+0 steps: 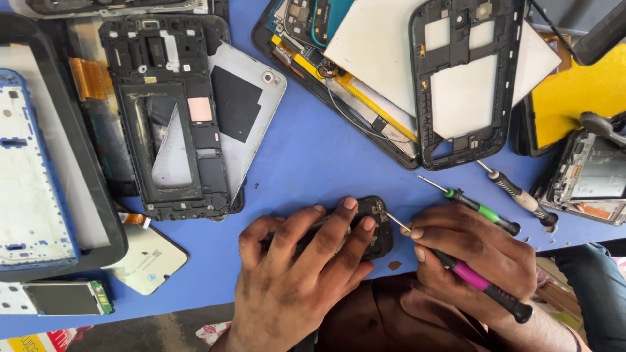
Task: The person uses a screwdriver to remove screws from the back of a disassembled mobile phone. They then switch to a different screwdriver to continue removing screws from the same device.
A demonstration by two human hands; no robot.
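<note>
My left hand (297,270) lies over a small black phone body (377,229) at the near edge of the blue table (306,156), fingers pressing it down. Most of the phone is hidden under the fingers. My right hand (473,254) grips a screwdriver with a pink and black handle (482,285). Its thin metal tip (391,218) touches the phone's upper right corner.
A green-handled screwdriver (479,210) and a white-handled one (521,197) lie just right of the phone. Black phone frames (166,117) (464,81), a grey back cover (251,98), a blue frame (29,176), small screens (65,298) and opened devices (590,173) crowd the table.
</note>
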